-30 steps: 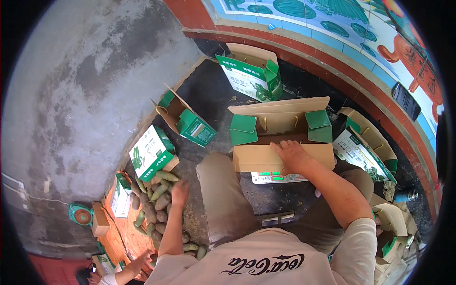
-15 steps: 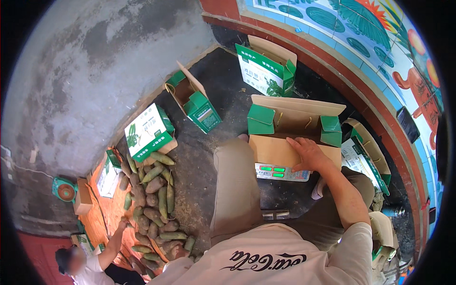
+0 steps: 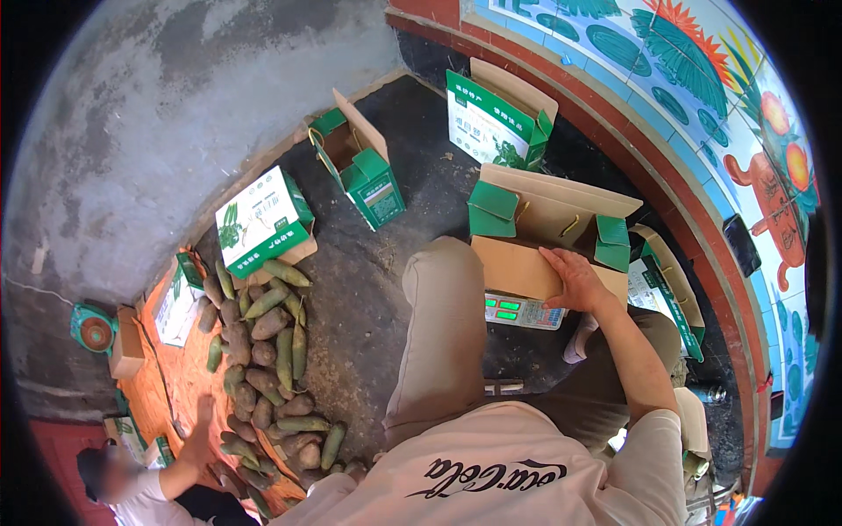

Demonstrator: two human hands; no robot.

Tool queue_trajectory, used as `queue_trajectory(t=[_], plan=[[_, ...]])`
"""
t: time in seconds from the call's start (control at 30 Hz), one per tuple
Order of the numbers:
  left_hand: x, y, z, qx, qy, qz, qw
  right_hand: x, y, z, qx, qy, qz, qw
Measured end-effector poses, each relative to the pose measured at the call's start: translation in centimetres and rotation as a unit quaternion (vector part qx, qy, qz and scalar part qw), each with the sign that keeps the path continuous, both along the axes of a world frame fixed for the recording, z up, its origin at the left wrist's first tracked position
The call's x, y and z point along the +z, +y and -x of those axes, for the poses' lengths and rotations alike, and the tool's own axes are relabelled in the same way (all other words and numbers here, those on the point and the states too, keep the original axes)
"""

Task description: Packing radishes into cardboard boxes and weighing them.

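My right hand lies on the front flap of an open green-and-brown carton, fingers stretched out over the cardboard and thumb down by the flap's near edge. Green digits glow on the display of a digital scale, which shows just in front of the carton and partly beneath it. Inside the carton, its upright back panel and a rope handle show, but the bottom is hidden by the flap. My left hand is out of sight.
Left of my knee lies a heap of long green radishes and brown roots. Several cartons stand around, among them a white-and-green one and a narrow open one. A co-worker's arm reaches over an orange sheet. A tiled wall curves along the right.
The whole view has shifted slightly. My right hand stays on the flap, its fingers drawn a little closer together. The co-worker's hand has moved away from the heap.
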State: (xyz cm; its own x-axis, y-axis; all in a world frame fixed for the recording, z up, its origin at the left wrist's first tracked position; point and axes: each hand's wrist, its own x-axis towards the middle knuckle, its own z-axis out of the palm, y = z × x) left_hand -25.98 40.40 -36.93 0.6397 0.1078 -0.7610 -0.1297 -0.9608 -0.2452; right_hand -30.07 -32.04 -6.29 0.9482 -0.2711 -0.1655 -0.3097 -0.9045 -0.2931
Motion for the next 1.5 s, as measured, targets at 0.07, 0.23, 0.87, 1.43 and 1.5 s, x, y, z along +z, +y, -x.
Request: queue_trajectory(t=[0.07,0.23,0.87,1.43,1.5], plan=[[-0.4,0.2,0.0,0.006,0.006,-0.012,1.0,0.1,0.2,-0.4,0.007,0.011,-0.005,1.0],[-0.3,0.7,0.2,0.02,0.022,-0.051,0.998,0.3,0.3,-0.3,0.001,-0.013,-0.019,1.0],[-0.6,2.0,5.1,-0.029,0.035,-0.202,0.978,-0.3,0.5,-0.7,-0.002,-0.003,-0.009,1.0],[12.8,-17.4,-18.4,0.109,-0.221,0.455,0.855,-0.5,1.3,-0.2,-0.029,-0.054,0.025,0.998],[17.1,-22.1,-21.3,0.072,-0.339,0.493,0.798,-0.7,1.6,-0.3,-0.03,-0.066,0.017,0.997]])
